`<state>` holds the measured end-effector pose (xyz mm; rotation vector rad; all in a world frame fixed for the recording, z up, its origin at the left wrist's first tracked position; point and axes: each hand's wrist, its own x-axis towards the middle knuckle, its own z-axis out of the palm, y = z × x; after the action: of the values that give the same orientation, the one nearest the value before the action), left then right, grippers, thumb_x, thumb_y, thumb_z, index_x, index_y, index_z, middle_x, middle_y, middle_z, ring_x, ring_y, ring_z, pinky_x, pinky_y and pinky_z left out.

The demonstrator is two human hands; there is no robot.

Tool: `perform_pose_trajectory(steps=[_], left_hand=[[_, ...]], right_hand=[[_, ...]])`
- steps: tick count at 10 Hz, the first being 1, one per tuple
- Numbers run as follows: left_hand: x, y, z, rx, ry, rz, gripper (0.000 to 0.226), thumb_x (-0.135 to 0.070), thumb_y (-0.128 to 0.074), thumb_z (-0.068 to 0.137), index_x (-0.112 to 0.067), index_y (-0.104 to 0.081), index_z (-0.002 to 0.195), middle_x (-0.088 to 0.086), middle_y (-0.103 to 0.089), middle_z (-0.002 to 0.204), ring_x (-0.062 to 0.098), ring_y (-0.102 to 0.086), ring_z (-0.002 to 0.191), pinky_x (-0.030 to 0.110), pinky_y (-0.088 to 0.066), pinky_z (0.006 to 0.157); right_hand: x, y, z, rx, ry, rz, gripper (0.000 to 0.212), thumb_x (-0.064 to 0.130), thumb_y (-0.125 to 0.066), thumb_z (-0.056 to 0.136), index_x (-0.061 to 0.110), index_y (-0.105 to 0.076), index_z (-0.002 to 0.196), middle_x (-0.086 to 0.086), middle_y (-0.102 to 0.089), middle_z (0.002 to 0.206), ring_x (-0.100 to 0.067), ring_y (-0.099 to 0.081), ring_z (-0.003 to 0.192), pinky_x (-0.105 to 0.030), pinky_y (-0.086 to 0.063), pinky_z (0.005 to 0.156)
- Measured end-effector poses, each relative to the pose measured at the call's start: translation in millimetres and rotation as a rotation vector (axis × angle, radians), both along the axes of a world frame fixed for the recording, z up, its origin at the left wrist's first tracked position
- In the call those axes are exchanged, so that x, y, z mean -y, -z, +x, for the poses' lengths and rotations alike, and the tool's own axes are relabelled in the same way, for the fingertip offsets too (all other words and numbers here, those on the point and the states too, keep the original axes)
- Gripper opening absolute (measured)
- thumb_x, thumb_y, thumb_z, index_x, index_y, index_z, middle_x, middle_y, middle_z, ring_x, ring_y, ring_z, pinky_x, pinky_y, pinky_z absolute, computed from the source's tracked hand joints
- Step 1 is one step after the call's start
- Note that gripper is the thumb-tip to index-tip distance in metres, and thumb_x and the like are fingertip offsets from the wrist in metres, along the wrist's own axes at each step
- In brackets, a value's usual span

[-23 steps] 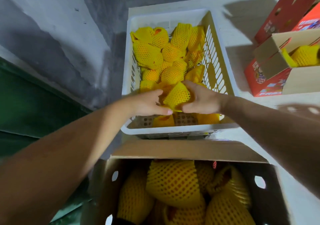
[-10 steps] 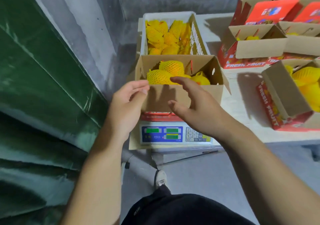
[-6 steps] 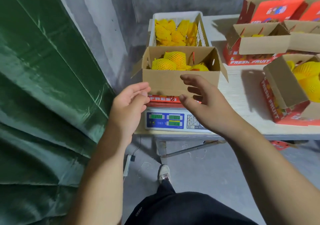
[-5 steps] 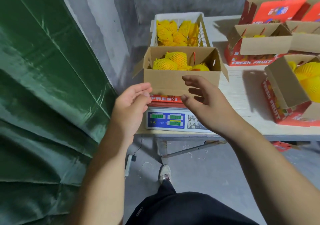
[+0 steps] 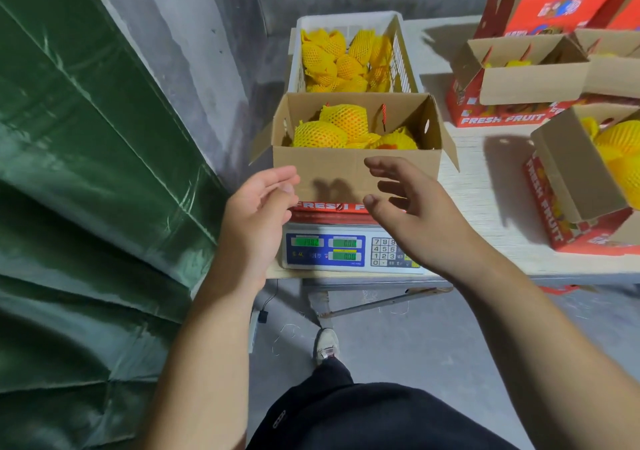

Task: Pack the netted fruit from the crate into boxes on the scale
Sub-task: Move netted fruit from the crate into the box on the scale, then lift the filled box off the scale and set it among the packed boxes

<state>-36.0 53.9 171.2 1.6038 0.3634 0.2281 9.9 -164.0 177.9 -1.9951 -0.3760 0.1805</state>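
Note:
An open cardboard box (image 5: 332,169) stands on the white scale (image 5: 349,252), holding several fruits in yellow foam netting (image 5: 343,120). Behind it the white plastic crate (image 5: 294,65) contains more netted fruit (image 5: 346,65). My left hand (image 5: 256,214) hovers in front of the box's lower left corner, fingers loosely apart and empty. My right hand (image 5: 412,214) is spread open just before the box's front wall, holding nothing. Neither hand touches the box.
Red "FRESH FRUIT" boxes (image 5: 502,117) and another (image 5: 568,203) with netted fruit sit on the pale table (image 5: 485,200) to the right. A green tarp (image 5: 86,190) hangs at the left. My shoe (image 5: 325,344) rests on the grey floor below.
I have stepped back from leaning over the crate, where both hands held a netted fruit. Both hands are now empty and have drifted slightly in front of the box.

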Motion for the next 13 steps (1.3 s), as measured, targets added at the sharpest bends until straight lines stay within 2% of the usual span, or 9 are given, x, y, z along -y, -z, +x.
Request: perform_pose_trajectory(steps=[3,4,5,6,8,9,10,11,13], left_hand=[[-39,8,96,0.068,-0.148,0.035,0.04,-0.028,-0.061,0.09,-0.042,-0.065,0.128,-0.031,-0.068,0.123,-0.015,-0.062,0.112,0.008,-0.045,0.086],[-48,15,139,-0.167,-0.054,0.007,0.07,-0.037,-0.065,0.096,-0.04,-0.035,0.16,-0.013,-0.047,0.157,0.004,-0.05,0.135,0.03,-0.04,0.102],[-51,23,166,-0.347,0.155,0.062,0.071,-0.038,-0.063,0.103,-0.047,-0.025,0.162,-0.01,-0.048,0.159,0.021,-0.049,0.142,0.054,-0.042,0.114],[-58,31,177,-0.315,0.188,0.107,0.052,-0.025,-0.058,0.107,-0.056,-0.045,0.146,-0.017,-0.071,0.124,0.017,-0.066,0.118,0.045,-0.056,0.086],[-78,37,178,-0.388,0.316,0.117,0.071,-0.026,-0.054,0.109,-0.068,-0.019,0.153,-0.026,-0.049,0.144,0.007,-0.049,0.127,0.042,-0.038,0.104],[-83,26,181,-0.412,0.386,0.311,0.075,-0.03,-0.056,0.105,-0.092,-0.019,0.125,-0.018,-0.043,0.125,-0.006,-0.039,0.101,0.045,-0.035,0.107],[-84,26,187,-0.451,0.408,0.382,0.076,-0.024,-0.058,0.101,-0.086,-0.027,0.131,-0.013,-0.038,0.126,-0.006,-0.035,0.107,0.045,-0.032,0.111],[-75,37,188,-0.512,0.373,0.095,0.075,-0.017,-0.055,0.107,-0.067,-0.022,0.153,-0.007,-0.04,0.156,0.02,-0.042,0.14,0.056,-0.036,0.118],[-79,34,191,-0.482,0.409,0.128,0.062,-0.022,-0.055,0.109,-0.07,-0.037,0.143,-0.015,-0.071,0.128,0.022,-0.069,0.116,0.056,-0.057,0.094]], right_hand=[[1,16,85,0.141,0.379,-0.236,0.076,0.037,-0.067,0.09,0.026,-0.03,0.157,0.002,-0.048,0.154,-0.019,-0.047,0.138,-0.046,-0.041,0.114],[9,21,109,0.015,0.447,-0.216,0.078,0.033,-0.072,0.092,0.03,-0.023,0.153,-0.001,-0.047,0.153,-0.024,-0.05,0.136,-0.043,-0.043,0.107],[14,29,123,-0.079,0.443,-0.164,0.052,0.027,-0.068,0.095,0.026,-0.043,0.141,0.006,-0.059,0.131,-0.018,-0.059,0.121,-0.039,-0.047,0.094],[17,34,129,-0.088,0.544,-0.28,0.042,0.024,-0.06,0.095,0.027,-0.051,0.136,0.0,-0.067,0.122,-0.024,-0.063,0.106,-0.037,-0.047,0.085],[8,26,144,-0.212,0.582,-0.244,0.057,0.013,-0.06,0.093,0.024,-0.047,0.147,-0.002,-0.062,0.137,-0.027,-0.06,0.122,-0.036,-0.045,0.096],[6,25,151,-0.23,0.597,-0.222,0.048,0.01,-0.06,0.09,0.03,-0.056,0.133,0.003,-0.066,0.12,-0.02,-0.061,0.107,-0.034,-0.045,0.089],[7,21,155,-0.257,0.595,-0.221,0.049,0.015,-0.054,0.082,0.031,-0.06,0.128,0.003,-0.068,0.117,-0.022,-0.062,0.107,-0.041,-0.05,0.095],[9,21,157,-0.238,0.595,-0.213,0.048,0.019,-0.049,0.08,0.031,-0.064,0.124,0.002,-0.07,0.113,-0.023,-0.064,0.105,-0.042,-0.052,0.095],[19,30,164,-0.301,0.623,-0.191,0.041,0.002,-0.046,0.093,0.026,-0.07,0.116,-0.002,-0.073,0.105,-0.026,-0.067,0.098,-0.038,-0.055,0.084]])
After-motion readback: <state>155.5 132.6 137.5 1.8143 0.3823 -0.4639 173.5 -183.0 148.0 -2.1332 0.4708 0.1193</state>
